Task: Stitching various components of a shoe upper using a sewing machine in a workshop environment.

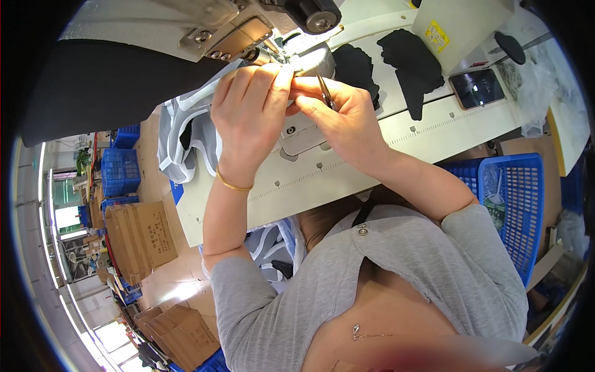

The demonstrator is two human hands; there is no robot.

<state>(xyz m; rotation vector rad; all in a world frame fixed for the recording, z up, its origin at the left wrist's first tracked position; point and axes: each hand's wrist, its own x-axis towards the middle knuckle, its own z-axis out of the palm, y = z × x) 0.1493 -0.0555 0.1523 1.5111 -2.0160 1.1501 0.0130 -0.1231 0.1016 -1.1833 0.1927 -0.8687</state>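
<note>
I see the pale cloth (170, 136) bunched left of my left hand (251, 111), below the sewing machine (214, 31); that hand's grip I cannot tell (fingertips hidden). My right hand (353, 121) grasps 1 slim metal tool (325, 93). Farther right lie 2 black pieces (412, 65), then a phone (476, 88).

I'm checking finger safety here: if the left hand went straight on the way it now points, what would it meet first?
The left hand would most likely meet the sewing machine head first, near its needle end; depth is unclear in this single view, so it might pass underneath.
</note>
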